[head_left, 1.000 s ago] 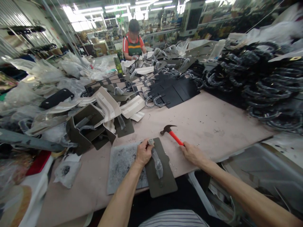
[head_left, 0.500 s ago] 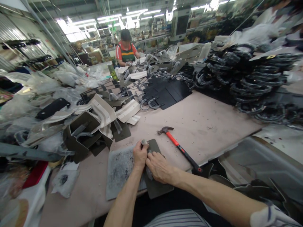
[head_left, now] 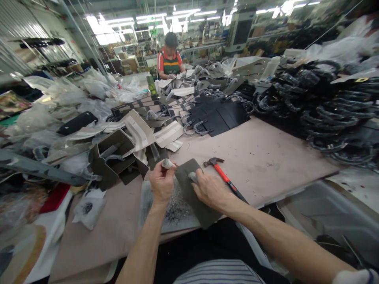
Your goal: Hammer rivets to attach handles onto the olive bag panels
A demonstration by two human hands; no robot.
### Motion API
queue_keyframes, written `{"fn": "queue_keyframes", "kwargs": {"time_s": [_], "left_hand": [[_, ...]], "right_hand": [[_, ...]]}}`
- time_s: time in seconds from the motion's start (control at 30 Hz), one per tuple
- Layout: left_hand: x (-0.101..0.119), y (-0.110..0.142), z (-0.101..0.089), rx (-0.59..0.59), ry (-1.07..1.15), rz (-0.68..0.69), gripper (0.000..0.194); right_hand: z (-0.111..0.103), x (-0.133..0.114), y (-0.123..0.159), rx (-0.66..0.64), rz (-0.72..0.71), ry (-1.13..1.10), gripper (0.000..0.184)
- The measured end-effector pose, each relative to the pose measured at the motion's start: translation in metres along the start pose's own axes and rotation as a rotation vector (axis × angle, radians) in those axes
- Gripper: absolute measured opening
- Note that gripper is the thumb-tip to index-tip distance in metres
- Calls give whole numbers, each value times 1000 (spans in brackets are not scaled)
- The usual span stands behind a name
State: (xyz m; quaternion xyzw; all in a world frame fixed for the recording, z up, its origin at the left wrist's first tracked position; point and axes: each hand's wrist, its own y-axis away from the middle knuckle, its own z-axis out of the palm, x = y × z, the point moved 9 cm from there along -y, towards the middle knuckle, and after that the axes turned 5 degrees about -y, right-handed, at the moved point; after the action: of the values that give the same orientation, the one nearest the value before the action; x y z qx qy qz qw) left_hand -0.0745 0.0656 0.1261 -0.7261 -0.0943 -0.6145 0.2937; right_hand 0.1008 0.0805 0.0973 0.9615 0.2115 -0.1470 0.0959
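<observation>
My left hand point(head_left: 162, 184) is closed around a short, whitish cylindrical tool point(head_left: 167, 163), its round end showing above the fingers. My right hand point(head_left: 211, 191) grips a flat olive-grey panel point(head_left: 188, 189) by a plastic-wrapped handle point(head_left: 193, 177) on its face. The panel is tilted over the right side of a grey slab point(head_left: 145, 199), whose top is strewn with dark crumbs and small bits. Just beyond my right hand lies a claw hammer point(head_left: 220, 171) with a red and black handle, partly hidden by the wrist.
Olive and beige panels point(head_left: 139, 132) are heaped at the left, beside clear plastic bags point(head_left: 85, 94). Black panels point(head_left: 222, 116) and plastic-wrapped black handles point(head_left: 334, 114) pile up behind and right. A grey bin point(head_left: 331, 209) stands right. Across the table sits a person point(head_left: 171, 59).
My hands have moved apart. The left has lifted the cylindrical tool up and left, off the panel; the right has raised and shifted the panel rightward, uncovering more of the slab.
</observation>
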Motion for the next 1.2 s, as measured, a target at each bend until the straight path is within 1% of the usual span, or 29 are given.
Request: {"fn": "queue_keyframes", "kwargs": {"time_s": [0.07,0.13,0.17,0.23,0.3,0.37,0.43,0.53,0.63,0.7,0.77,0.83,0.9,0.97,1.03,1.2], "left_hand": [[-37,12,10,-40,-3,-93,19],[-66,20,22,-90,16,-164,20],[-77,23,28,-122,29,-189,21],[-92,28,41,-186,36,-221,23],[-102,31,48,-223,12,-234,22],[-108,34,53,-241,-25,-238,20],[-112,37,57,-265,-45,-235,19],[-116,40,64,-301,-59,-220,18],[-117,40,70,-318,-96,-212,17],[-119,40,71,-324,-92,-228,18],[-122,40,70,-318,-42,-261,21],[-124,41,69,-316,13,-298,24],[-126,42,67,-316,33,-321,27],[-126,44,67,-321,29,-324,27],[-126,45,68,-335,19,-321,27],[-126,47,72,-374,8,-313,26]], "right_hand": [[19,7,6,-25,35,-105,42],[41,13,13,-30,72,-190,50],[51,15,16,-29,82,-221,51],[64,19,21,-21,111,-265,52],[69,24,24,1,154,-300,55],[67,28,28,39,190,-338,58],[64,28,32,84,191,-387,58],[65,20,38,129,140,-467,56],[71,10,41,136,101,-525,54],[73,10,41,124,113,-548,53],[72,13,40,108,128,-548,51],[69,16,40,81,119,-515,48],[69,18,40,34,99,-452,40],[70,19,40,-20,81,-383,35],[71,19,40,-53,68,-332,35],[73,18,39,-59,82,-285,34]]}}
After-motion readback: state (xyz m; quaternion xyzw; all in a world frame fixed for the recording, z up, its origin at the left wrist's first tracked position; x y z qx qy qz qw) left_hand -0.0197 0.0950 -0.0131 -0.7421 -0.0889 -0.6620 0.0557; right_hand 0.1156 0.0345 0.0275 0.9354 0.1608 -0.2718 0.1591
